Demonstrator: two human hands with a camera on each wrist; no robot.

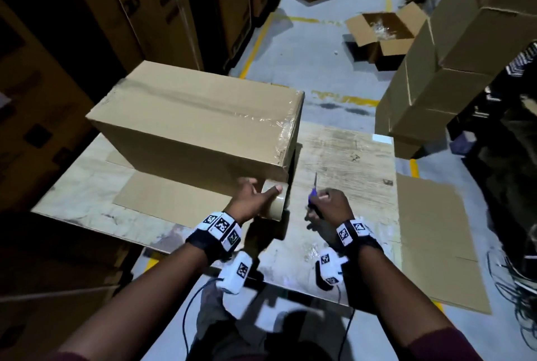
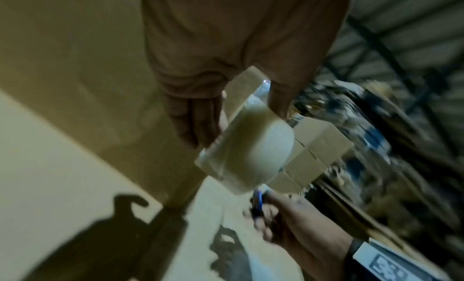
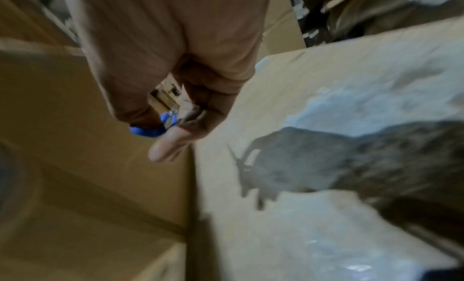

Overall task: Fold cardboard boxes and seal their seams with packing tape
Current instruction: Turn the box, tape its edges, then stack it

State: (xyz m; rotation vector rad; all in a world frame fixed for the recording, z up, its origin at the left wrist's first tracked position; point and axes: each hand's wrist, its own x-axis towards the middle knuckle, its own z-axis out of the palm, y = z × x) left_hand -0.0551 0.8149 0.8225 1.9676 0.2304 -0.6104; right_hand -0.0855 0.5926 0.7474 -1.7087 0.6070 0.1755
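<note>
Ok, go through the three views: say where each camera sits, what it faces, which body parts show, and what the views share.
Head: worn on the head, looks forward and down over the table and box; both forearms, the left hand and right hand show.
Left wrist: looks along the left hand at the tape roll it grips; the right hand shows below.
Right wrist: looks along the right hand at the scissors it holds, box beside it.
Shared: the tape roll in head and left wrist; the blue scissors in all three.

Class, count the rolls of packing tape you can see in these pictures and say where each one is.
1. The tape roll is gripped in the left hand, at the near right corner of the sealed box. Others may be hidden.
</note>
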